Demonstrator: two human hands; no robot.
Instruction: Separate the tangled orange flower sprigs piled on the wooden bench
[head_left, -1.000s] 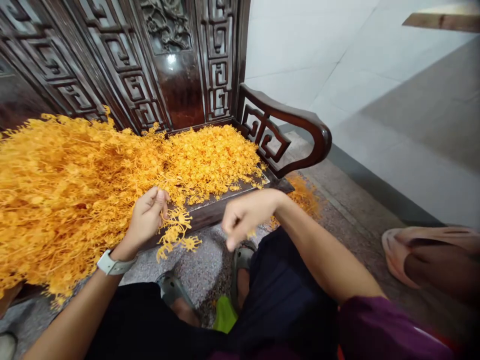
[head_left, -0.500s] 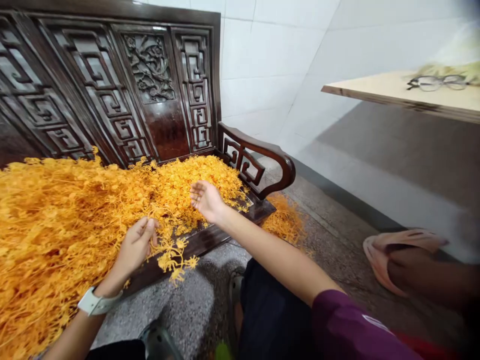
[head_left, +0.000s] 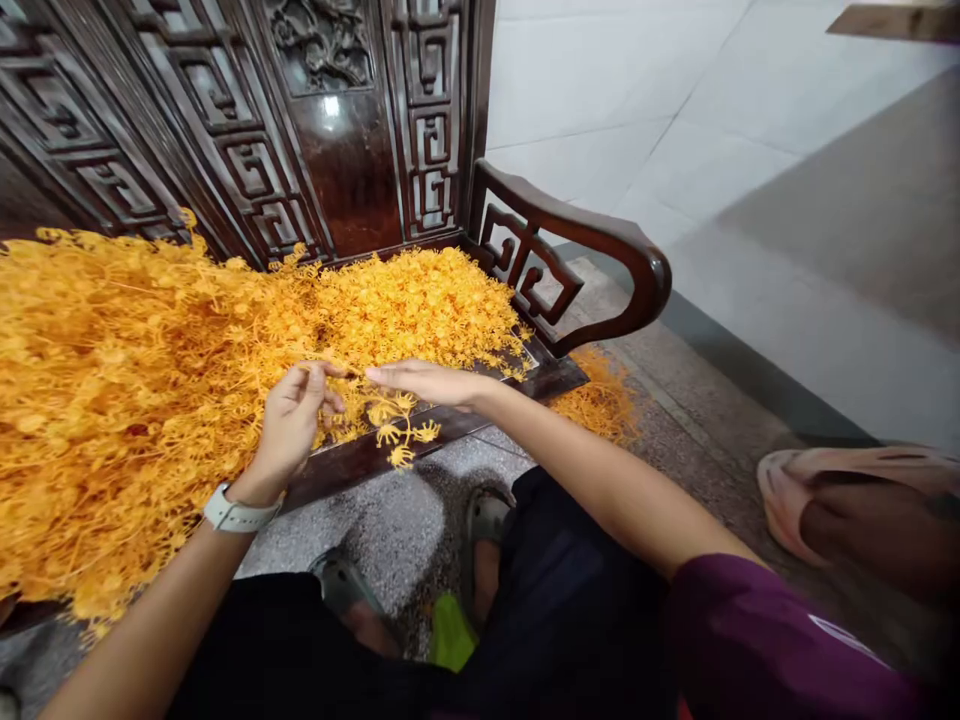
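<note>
A branched yellow-orange plastic flower sprig (head_left: 405,435) hangs past the front edge of the bench, its small spidery heads drooping below my hands. My left hand (head_left: 296,410), with a pale watch strap on the wrist, is closed in a pinch on the stem end. Just right of it, my right hand (head_left: 427,382) reaches in palm down, fingers stretched out straight, the tips close to the left fingertips. Whether those tips touch the stem is hard to make out. Behind both hands lies a low pile of loose yellow flower heads (head_left: 427,305).
A large heap of orange sprigs (head_left: 127,400) covers the left of the dark carved bench (head_left: 345,185). Its curved armrest (head_left: 630,260) stands at right. Orange stems (head_left: 600,400) lie on the floor beyond. Another person's slippered foot (head_left: 862,510) is at far right.
The view has tilted down. My right hand has turned from a raised, half-curled palm to straight fingers and come closer to my left hand, which still pinches the sprig.
</note>
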